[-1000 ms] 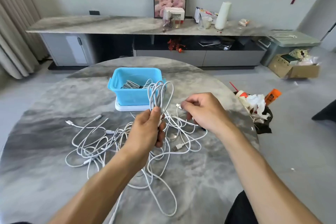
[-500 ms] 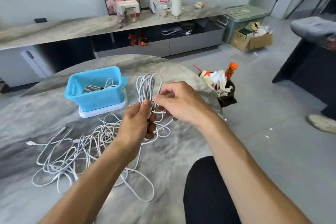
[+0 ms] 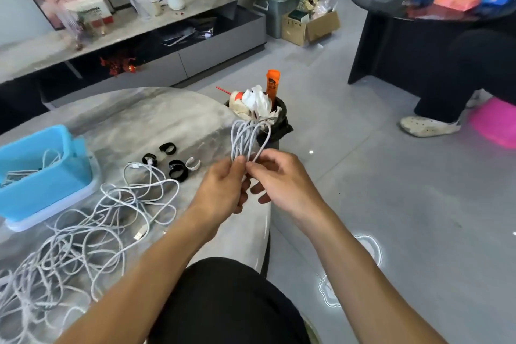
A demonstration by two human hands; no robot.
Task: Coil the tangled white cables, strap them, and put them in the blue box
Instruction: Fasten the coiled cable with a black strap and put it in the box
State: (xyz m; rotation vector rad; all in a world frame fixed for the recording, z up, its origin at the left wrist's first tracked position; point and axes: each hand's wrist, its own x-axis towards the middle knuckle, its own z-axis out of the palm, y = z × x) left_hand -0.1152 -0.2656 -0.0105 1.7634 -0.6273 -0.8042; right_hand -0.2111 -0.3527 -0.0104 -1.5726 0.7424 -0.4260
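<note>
My left hand (image 3: 223,187) grips the base of a coiled white cable (image 3: 245,138) whose loops stand up above the fist. My right hand (image 3: 279,176) pinches the same coil just beside it, at the table's right edge. A tangle of white cables (image 3: 92,232) sprawls over the marble table (image 3: 139,117) to the left. The blue box (image 3: 42,176) sits at the far left on a white lid and holds coiled cables. Several black straps (image 3: 176,167) and one white strap (image 3: 193,163) lie between the box and my hands.
A bin stuffed with rubbish (image 3: 262,109) stands on the floor just past the table edge. A long sideboard (image 3: 125,45) runs along the wall. At the right a seated person's leg and shoe (image 3: 430,126) are beside a black table (image 3: 405,36).
The view swung right. My hands carried the coil from the table's middle to its right edge, and my right hand closed in on the coil. The straps came into view.
</note>
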